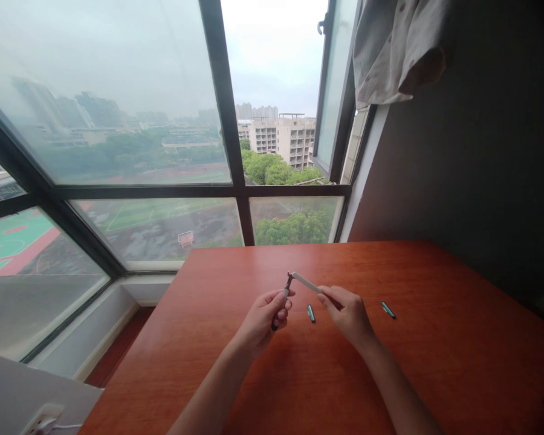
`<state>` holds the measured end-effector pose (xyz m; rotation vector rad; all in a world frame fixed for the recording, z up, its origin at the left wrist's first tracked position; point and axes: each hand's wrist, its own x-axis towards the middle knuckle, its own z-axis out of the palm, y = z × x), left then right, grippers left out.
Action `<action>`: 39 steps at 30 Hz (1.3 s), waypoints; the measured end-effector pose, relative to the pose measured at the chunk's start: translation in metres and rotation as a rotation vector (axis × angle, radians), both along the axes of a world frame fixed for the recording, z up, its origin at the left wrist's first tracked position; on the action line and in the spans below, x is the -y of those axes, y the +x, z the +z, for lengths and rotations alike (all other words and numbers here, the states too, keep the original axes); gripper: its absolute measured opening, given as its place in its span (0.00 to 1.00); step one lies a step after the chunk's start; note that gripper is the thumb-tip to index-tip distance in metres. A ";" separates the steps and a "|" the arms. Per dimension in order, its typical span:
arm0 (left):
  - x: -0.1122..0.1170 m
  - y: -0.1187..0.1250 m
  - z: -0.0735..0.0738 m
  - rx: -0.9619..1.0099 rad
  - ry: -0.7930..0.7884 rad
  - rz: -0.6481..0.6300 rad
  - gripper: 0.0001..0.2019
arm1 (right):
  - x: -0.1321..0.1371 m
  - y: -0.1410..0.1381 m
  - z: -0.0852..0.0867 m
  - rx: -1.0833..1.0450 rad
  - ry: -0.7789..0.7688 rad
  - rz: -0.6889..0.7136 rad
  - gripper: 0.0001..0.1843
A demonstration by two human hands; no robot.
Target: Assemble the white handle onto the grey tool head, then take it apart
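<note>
My left hand (266,315) is closed around a razor handle (286,291), dark with a greyish section, its narrow dark head end pointing up and away. Between the fingers of my right hand (347,313) is a slim whitish stick (307,282), whose far tip meets or nearly meets the head of the razor handle; its exact kind is too small to tell. A black and teal razor cartridge (310,313) lies on the table between my hands. Another razor cartridge (388,310) rests to the right of my right hand.
The reddish-brown wooden table (226,272) reaches to the dark-framed window (240,151), which has one pane swung open. A pale garment (396,54) hangs at upper right beside the dark wall (471,151). A plug with a white cord (49,420) shows at lower left.
</note>
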<state>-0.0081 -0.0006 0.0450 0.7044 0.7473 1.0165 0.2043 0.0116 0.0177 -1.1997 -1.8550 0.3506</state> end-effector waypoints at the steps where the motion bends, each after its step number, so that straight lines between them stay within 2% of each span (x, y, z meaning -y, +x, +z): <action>1: 0.000 0.000 0.000 0.000 0.000 0.002 0.18 | 0.000 0.000 0.000 0.001 -0.007 0.005 0.13; 23: -0.001 -0.001 0.000 -0.006 -0.015 -0.007 0.18 | 0.000 -0.001 -0.003 -0.002 -0.018 -0.089 0.14; 32: -0.001 0.000 0.002 0.006 -0.019 0.002 0.18 | 0.000 -0.002 -0.002 -0.014 -0.015 -0.008 0.13; 39: -0.002 0.000 0.000 -0.011 -0.021 0.005 0.20 | -0.001 -0.001 -0.005 -0.044 -0.025 -0.061 0.13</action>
